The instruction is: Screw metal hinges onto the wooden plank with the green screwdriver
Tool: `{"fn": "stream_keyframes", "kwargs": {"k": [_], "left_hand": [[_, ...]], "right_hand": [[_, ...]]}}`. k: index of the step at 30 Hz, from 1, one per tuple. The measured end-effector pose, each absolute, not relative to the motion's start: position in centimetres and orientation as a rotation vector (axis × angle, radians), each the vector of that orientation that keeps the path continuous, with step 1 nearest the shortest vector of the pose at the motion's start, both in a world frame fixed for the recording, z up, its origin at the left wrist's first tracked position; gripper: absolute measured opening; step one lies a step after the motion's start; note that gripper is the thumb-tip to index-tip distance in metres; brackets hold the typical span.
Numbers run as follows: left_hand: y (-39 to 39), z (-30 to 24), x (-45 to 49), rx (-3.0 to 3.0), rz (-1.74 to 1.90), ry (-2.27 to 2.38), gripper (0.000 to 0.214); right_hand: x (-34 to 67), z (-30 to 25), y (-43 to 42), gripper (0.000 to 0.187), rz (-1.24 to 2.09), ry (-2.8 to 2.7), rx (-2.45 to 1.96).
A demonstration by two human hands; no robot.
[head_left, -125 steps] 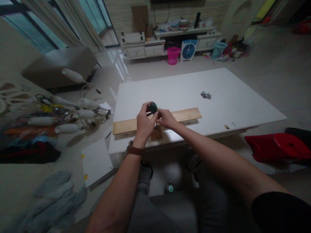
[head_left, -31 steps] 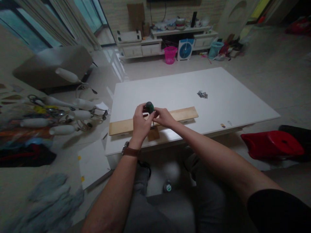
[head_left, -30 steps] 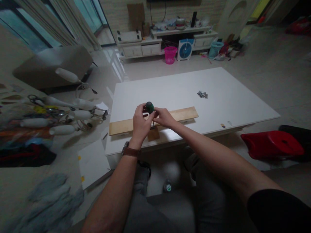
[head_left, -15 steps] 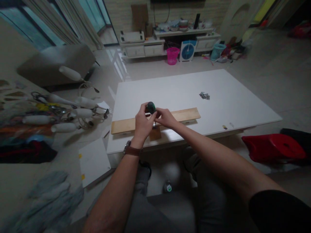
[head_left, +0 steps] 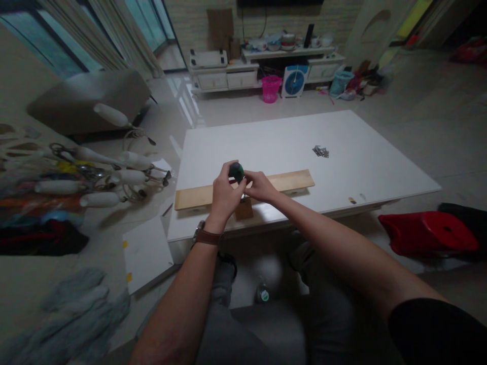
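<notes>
My left hand (head_left: 224, 193) and my right hand (head_left: 258, 186) meet over the near edge of a white table (head_left: 353, 167). Both are closed round an upright screwdriver with a dark green handle (head_left: 236, 172); its shaft points down between the fingers. Under them a long light wooden plank (head_left: 289, 180) lies across the table, and a small brown wooden block (head_left: 244, 209) sits at its near side. A brown watch strap is on my left wrist.
A small heap of metal screws (head_left: 321, 151) lies further back on the table. Left on the floor are white-handled tools (head_left: 110, 177) and paper sheets (head_left: 148, 253). A red stool (head_left: 429, 238) lies to the right. A bottle (head_left: 262, 294) stands between my knees.
Both hands have stayed on the screwdriver handle over the plank, with only small shifts of the fingers. The view has swayed slightly.
</notes>
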State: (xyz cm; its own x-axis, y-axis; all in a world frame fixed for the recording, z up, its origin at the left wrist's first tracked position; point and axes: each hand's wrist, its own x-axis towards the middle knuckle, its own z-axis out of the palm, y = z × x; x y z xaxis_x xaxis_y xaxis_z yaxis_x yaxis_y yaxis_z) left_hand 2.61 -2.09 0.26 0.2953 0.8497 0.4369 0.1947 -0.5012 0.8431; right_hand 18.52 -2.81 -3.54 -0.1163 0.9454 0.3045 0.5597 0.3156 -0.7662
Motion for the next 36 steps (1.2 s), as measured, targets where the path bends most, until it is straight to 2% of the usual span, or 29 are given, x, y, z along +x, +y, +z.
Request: {"fn": "stream_keyframes", "kwargs": {"k": [8,20,29,36], "left_hand": [[-2.15,0.36,2.87,1.869,1.241,0.935,0.037],[-1.99,-0.17,3.16,1.888,1.258,0.928,0.047],[-1.97,-0.05,3.34,1.871,1.253,0.958,0.039],[-2.12,0.05,3.23,1.866,1.254,0.95,0.041]], "right_hand": [[18.94,-3.79,-2.62,0.022,0.605,-1.783,-1.383],[19.02,-3.73,-2.73,0.031,0.61,-1.806,-1.374],[18.98,-3.14,-2.86,0.019,0.575,-1.743,-1.448],[18.83,-3.08,-2.98,0.021,0.596,-1.758,-1.372]]}}
